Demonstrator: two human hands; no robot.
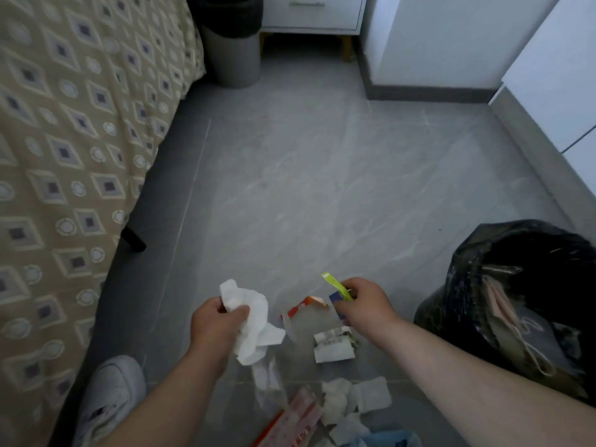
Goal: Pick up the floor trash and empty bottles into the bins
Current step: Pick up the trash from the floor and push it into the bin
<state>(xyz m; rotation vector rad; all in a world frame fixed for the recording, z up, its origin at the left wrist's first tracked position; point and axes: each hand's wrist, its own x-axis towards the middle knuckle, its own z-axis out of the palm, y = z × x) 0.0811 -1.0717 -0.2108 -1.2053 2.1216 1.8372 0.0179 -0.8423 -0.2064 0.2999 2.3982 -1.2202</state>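
Left hand (216, 327), well left of the black-lined bin (451, 285): clenched round a crumpled white tissue (254, 321) held off the floor, one end sticking up above the knuckles, the rest spilling down and toward the bin. Between that hand and the bin, lying on the grey floor (290, 195): a torn red-and-white wrapper (306, 309), with a folded printed paper (333, 345) just below it. Right hand (364, 304), nearer the bin but apart from it: pinching a yellow-green strip (333, 283) between thumb and fingers, a small blue scrap (335, 298) at the fingertips. Lower down, left of the bin's base: a heap of white tissues (354, 398) and a long red-and-white packet (296, 421).

Hidden or unclear: strip's lower end buried in the fingers; blue scrap half covered, too little showing to tell what; packet and heap cut off by the bottom edge, print blurred; bin cut off at the right edge, contents dim.

Strip: long axis slanting up and away from the bin, free end pointing far-left. Tissue: long axis roughly upright. Packet: slanting from low left up toward the bin.
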